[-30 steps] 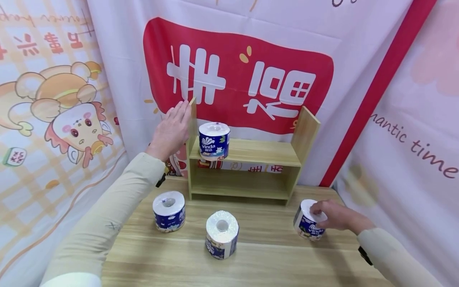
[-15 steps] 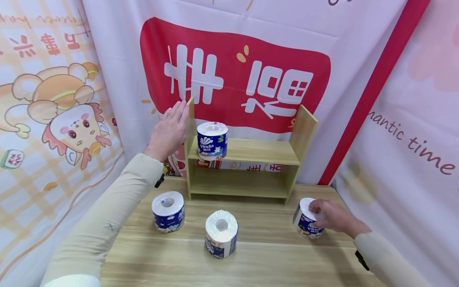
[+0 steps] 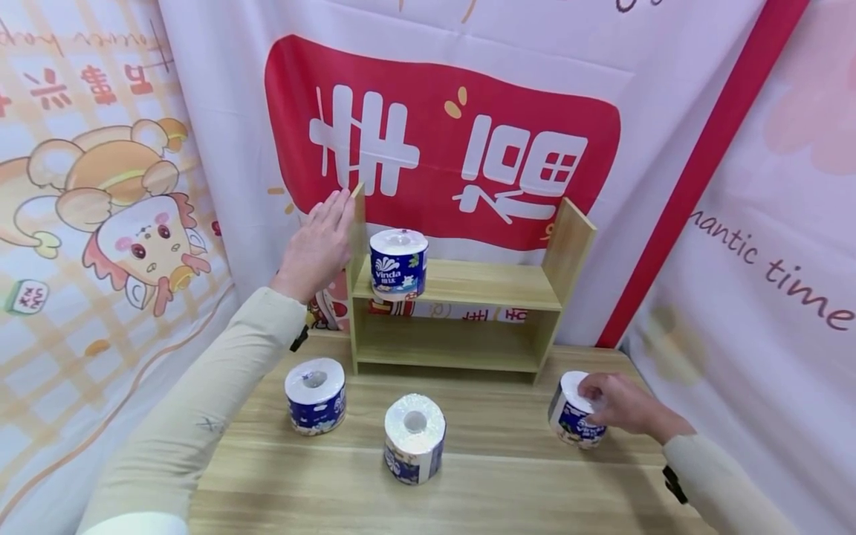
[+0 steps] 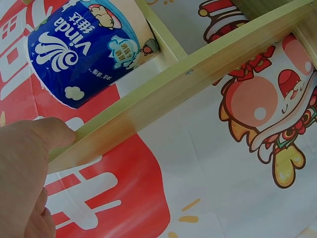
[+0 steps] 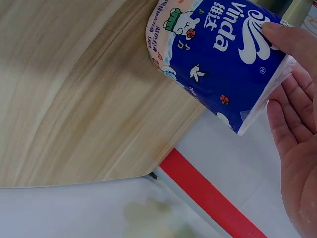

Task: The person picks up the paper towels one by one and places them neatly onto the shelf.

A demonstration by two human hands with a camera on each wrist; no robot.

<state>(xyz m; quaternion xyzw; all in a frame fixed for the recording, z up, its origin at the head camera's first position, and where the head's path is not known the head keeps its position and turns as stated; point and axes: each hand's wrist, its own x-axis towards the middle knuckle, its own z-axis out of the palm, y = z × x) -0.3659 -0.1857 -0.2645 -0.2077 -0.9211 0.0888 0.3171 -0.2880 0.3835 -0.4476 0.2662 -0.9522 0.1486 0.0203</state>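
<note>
A small two-tier wooden shelf [image 3: 461,357] stands at the back of the table. My left hand [image 3: 319,241] holds the upper end of its left side panel [image 4: 148,99], the thumb lying at the panel's edge in the left wrist view. Beside that panel, a blue-wrapped toilet roll [image 3: 398,269] sits upright on the upper tier. At the right of the table my right hand [image 3: 622,403] grips another toilet roll [image 3: 576,427] by its top. In the right wrist view the thumb [image 5: 285,37] presses on the blue wrapper [image 5: 218,59]; the other fingers reach over the top end.
Two more toilet rolls stand on the wooden table [image 3: 495,490]: one at the left [image 3: 316,397], one at front centre [image 3: 414,438]. The shelf's right panel [image 3: 568,241] rises at the back. Printed cloth [image 3: 461,44] hangs behind and on both sides.
The whole head view shifts slightly. Both hands keep their places on the shelf panel and the right toilet roll, and the rolls stay where they were.
</note>
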